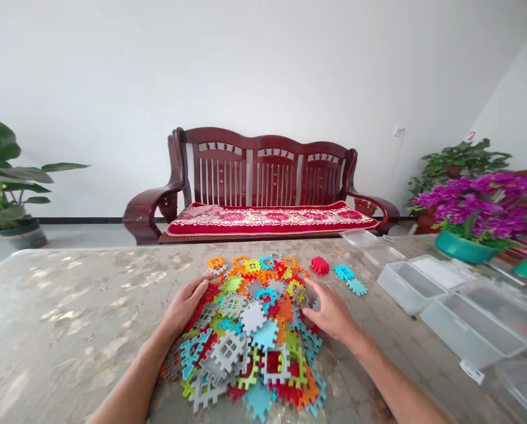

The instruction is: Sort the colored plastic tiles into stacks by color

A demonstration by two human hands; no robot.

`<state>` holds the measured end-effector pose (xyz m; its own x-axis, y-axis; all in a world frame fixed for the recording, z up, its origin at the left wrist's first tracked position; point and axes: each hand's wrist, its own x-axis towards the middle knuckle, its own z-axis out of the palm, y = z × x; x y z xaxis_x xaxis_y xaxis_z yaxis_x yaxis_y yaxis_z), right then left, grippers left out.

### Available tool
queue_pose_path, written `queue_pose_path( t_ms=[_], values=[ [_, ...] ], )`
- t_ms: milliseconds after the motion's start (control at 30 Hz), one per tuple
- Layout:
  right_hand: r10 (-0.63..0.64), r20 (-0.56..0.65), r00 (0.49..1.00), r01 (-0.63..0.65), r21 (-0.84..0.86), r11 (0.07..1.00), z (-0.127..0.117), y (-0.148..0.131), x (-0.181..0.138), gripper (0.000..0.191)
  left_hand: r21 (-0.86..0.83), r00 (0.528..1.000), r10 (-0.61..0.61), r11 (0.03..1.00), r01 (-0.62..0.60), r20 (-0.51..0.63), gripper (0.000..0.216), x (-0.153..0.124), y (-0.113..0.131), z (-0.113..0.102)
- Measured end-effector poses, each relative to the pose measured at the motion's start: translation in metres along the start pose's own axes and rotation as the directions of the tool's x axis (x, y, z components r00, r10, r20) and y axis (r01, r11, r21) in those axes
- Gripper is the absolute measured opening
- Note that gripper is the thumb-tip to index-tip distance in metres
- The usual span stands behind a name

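A heap of colourful interlocking plastic tiles (254,335) lies on the marble-patterned table (69,318) in front of me. My left hand (187,305) rests flat on the left side of the heap, fingers stretched over red and grey pieces. My right hand (329,310) lies on the right side, fingers spread and curved over the tiles. Neither hand lifts a piece. A red tile (320,265) and two teal tiles (350,279) lie apart beyond the heap to the right.
Several clear plastic boxes (448,306) and lids stand at the right of the table. A pot of purple flowers (479,218) sits behind them. A dark wooden bench (263,188) with a red cushion faces the table; potted plants (7,188) stand at both sides.
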<state>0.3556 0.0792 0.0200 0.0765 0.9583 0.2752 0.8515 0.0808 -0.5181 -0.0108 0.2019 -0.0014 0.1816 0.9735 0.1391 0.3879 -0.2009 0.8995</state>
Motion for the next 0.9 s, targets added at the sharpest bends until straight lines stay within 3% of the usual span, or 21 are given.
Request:
queue_pose_path(
  t_ms=[300, 500, 700, 900],
  values=[
    [0.032, -0.011, 0.999, -0.032, -0.015, 0.999, 0.013, 0.000, 0.000, 0.056, -0.018, 1.000, 0.027, 0.999, -0.027, 0.000, 0.058, 0.001, -0.003, 0.000],
    [0.127, -0.161, 0.979, -0.127, 0.007, 0.992, 0.004, 0.034, 0.007, 0.053, 0.009, 1.000, 0.018, 1.000, -0.018, -0.024, 0.061, 0.001, 0.000, -0.001],
    [0.277, -0.212, 0.937, -0.316, -0.184, 0.931, -0.019, 0.073, 0.009, 0.049, 0.020, 1.000, 0.025, 0.999, -0.025, -0.014, 0.065, 0.002, 0.001, -0.001],
    [0.298, -0.178, 0.938, -0.341, -0.306, 0.889, -0.027, 0.076, 0.005, 0.045, 0.025, 0.999, 0.031, 0.999, -0.030, -0.015, 0.065, 0.002, 0.000, -0.001]
  ],
)
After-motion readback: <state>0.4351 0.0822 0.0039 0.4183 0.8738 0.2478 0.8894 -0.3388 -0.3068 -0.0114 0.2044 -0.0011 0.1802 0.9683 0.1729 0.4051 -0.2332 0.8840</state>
